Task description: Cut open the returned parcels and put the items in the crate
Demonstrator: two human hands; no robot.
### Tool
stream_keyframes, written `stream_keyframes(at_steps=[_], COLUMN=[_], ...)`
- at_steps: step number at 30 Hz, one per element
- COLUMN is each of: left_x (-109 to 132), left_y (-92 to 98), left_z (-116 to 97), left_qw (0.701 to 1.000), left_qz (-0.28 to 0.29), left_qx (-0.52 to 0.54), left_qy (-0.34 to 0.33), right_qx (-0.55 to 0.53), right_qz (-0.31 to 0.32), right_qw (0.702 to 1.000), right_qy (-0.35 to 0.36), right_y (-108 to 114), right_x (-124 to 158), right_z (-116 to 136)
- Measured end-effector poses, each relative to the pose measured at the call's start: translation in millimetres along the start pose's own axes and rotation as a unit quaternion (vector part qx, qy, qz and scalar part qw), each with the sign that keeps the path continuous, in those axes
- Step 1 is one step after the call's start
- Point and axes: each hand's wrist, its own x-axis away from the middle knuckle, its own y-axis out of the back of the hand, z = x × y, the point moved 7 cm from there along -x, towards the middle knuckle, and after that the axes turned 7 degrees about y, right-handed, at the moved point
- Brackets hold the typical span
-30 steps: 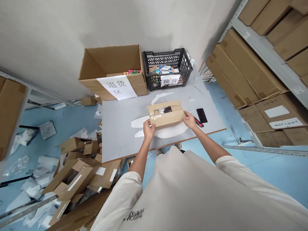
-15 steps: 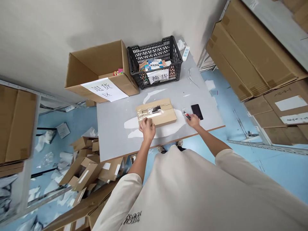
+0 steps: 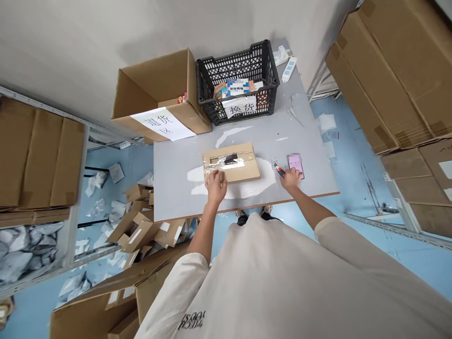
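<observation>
Head camera looks down on the left hand, which lies palm-down on the near left corner of a flat cardboard parcel. Its fingers are loose and laid over the top face, pressing rather than clamped round anything. The right hand is off to the right of the parcel, its fingertips at the handle of a red utility knife. I cannot tell whether the fingers have closed on the knife or only touch it.

The parcel lies flat on the grey table, long side toward the person. A strip of glossy clear tape runs across its top, over a torn patch with something dark showing.

It looks light and fairly stiff, a shallow box that would slide easily on the smooth tabletop. The taped strip is likely slick, so the bare cardboard at the short ends or corners seems the surer hold. The knife is best taken by its red body, clear of the blade end.

Just right of the parcel, beyond the knife, lies a phone with its screen lit. Behind the parcel stand a black plastic crate with small packets and a paper label. Left of the crate is an open carton with its own label.
</observation>
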Motion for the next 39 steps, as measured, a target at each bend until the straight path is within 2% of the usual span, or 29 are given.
stream_keyframes(at_steps=[7,10,12,14,16,18,20,24,27,32,39], left_x=[-1.7,-3.3,-5.2,-7.5,-9.3,-9.3,-7.5,-3.3,-2.9,-2.3,-0.1], left_y=[5.1,6.9,8.5,10.4,10.4,6.4,0.1,-10.5,-15.9,-21.7,-23.2], left_z=[7.9,13.9,17.5,20.9,24.5,27.9,31.0,35.9,38.1,38.8,40.5], left_qw=[0.998,0.997,0.995,0.993,0.991,0.989,0.987,0.982,0.980,0.975,0.973], left_qz=[0.008,0.015,0.011,-0.004,-0.017,-0.017,-0.011,-0.009,-0.005,-0.003,-0.005], left_qx=[0.022,0.036,0.042,0.046,0.052,0.060,0.068,0.090,0.095,0.092,0.085], left_qy=[-0.050,-0.070,-0.088,-0.109,-0.125,-0.138,-0.148,-0.164,-0.176,-0.201,-0.216], right_qx=[-0.103,-0.189,-0.261,-0.337,-0.375,-0.363,-0.314,-0.144,-0.041,0.040,0.072], right_qz=[-0.039,-0.070,-0.102,-0.103,-0.071,-0.034,0.011,0.069,0.080,0.091,0.095], right_qw=[0.993,0.978,0.959,0.936,0.919,0.913,0.911,0.903,0.895,0.892,0.890], right_qy=[-0.050,-0.063,-0.039,0.019,0.095,0.183,0.267,0.399,0.437,0.440,0.440], right_y=[44.2,77.3,105.3,132.6,157.5,178.8,190.7,187.9,175.0,162.3,160.2], right_x=[-0.7,-4.9,-9.0,-13.0,-13.4,-7.7,2.5,21.4,22.5,14.4,11.0], right_z=[13.9,25.8,40.5,65.3,100.9,145.3,193.4,278.1,317.1,345.8,359.3])
